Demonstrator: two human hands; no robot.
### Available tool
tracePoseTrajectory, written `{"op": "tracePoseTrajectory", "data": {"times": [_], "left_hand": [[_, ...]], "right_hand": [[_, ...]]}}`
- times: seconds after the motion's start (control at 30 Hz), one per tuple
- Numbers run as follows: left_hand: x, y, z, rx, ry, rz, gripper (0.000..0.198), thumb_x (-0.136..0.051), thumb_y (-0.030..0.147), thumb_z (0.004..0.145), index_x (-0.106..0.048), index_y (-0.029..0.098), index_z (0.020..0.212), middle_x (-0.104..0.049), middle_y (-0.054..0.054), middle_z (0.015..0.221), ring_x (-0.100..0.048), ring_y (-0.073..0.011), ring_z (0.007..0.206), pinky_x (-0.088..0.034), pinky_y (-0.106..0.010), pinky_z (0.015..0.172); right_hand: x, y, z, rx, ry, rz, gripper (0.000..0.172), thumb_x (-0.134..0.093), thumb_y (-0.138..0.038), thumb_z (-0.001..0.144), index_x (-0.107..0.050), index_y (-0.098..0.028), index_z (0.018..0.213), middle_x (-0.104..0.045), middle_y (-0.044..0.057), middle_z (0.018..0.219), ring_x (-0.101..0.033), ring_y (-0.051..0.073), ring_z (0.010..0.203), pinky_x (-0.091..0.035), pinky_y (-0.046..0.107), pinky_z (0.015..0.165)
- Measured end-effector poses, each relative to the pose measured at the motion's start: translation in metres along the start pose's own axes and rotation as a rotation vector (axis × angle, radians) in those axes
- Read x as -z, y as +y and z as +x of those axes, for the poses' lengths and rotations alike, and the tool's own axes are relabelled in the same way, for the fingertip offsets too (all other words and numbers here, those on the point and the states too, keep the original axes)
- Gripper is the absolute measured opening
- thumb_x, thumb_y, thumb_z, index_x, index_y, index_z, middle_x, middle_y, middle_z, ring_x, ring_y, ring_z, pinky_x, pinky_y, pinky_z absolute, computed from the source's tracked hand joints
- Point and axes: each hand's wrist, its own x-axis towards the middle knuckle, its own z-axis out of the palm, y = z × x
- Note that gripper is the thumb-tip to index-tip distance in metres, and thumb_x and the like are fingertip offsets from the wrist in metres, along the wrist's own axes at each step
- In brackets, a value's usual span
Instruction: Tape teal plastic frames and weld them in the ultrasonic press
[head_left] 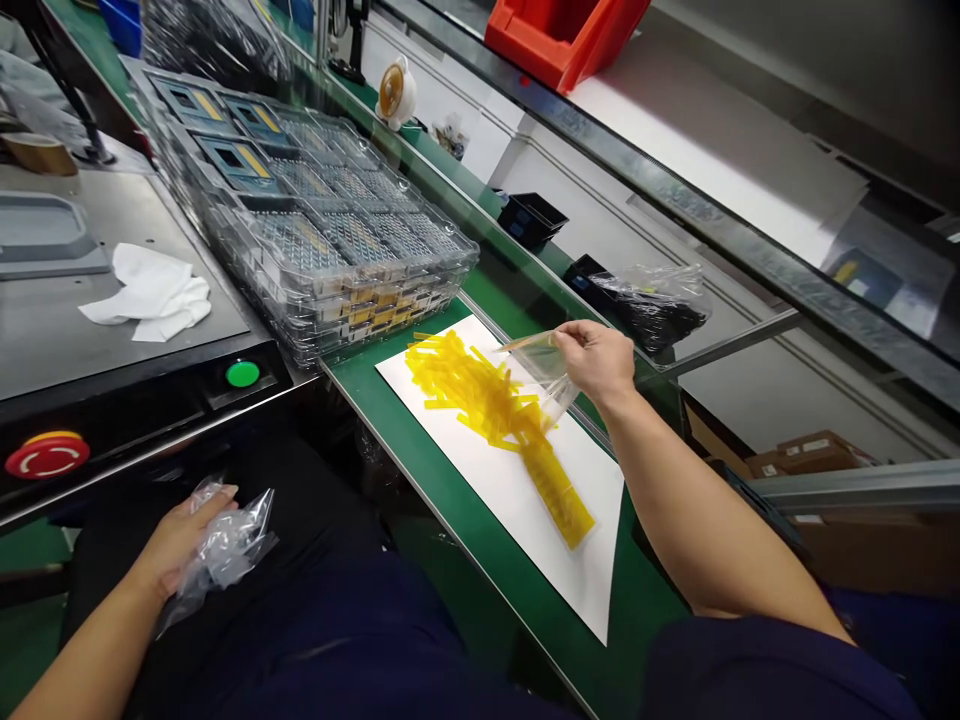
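Observation:
My left hand (pixel 187 535), low on the left above my lap, has its fingers closed around a crumpled clear plastic bag (pixel 232 545). My right hand (pixel 596 360) pinches a piece of clear plastic film (pixel 541 362) by its upper edge, over a white sheet (pixel 495 510) on the green bench. Beneath and left of that film lies a loose heap of yellow strips (pixel 465 385). A longer yellow bundle (pixel 555 490) extends from the heap toward the sheet's near right corner; whether it is wrapped I cannot tell.
Stacked clear trays (pixel 322 230) with dark parts stand beyond the sheet. At left, a metal machine top carries a white cloth (pixel 154 290), with a green button (pixel 242 374) and a red emergency stop (pixel 47 455) along its front. An orange bin (pixel 566 40) sits on the shelf overhead.

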Motion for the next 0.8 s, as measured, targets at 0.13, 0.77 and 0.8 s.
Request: {"op": "tracePoseTrajectory", "data": {"times": [0.13,0.77,0.8], "left_hand": [[0.000,-0.001,0.000,0.049,-0.018,-0.065,0.049,-0.084,0.036,0.055,-0.063,0.017,0.096,-0.066,0.000,0.072,-0.063,-0.0139,0.056,-0.052,-0.023,0.052],[-0.003,0.001,-0.003,0.028,-0.005,-0.058,0.047,-0.083,0.034,0.059,-0.063,0.017,0.098,-0.067,0.000,0.074,-0.064,-0.0130,0.057,-0.054,-0.022,0.053],[-0.003,0.001,-0.003,0.025,-0.003,-0.055,0.047,-0.083,0.034,0.058,-0.063,0.016,0.097,-0.067,-0.001,0.074,-0.064,-0.0135,0.057,-0.054,-0.023,0.053]], "right_hand": [[0.010,-0.003,0.001,-0.028,0.015,0.010,0.026,-0.051,-0.032,0.082,-0.072,-0.019,0.092,-0.071,0.005,0.086,-0.063,0.020,0.078,-0.046,0.028,0.074],[0.006,-0.019,0.003,0.049,-0.390,-0.169,0.040,-0.064,-0.050,0.075,-0.072,-0.020,0.100,-0.071,0.006,0.088,-0.063,0.022,0.080,-0.042,0.027,0.064],[0.006,-0.019,0.003,0.055,-0.419,-0.192,0.036,-0.064,-0.049,0.075,-0.073,-0.021,0.096,-0.071,0.006,0.086,-0.063,0.021,0.079,-0.042,0.027,0.063]]}}
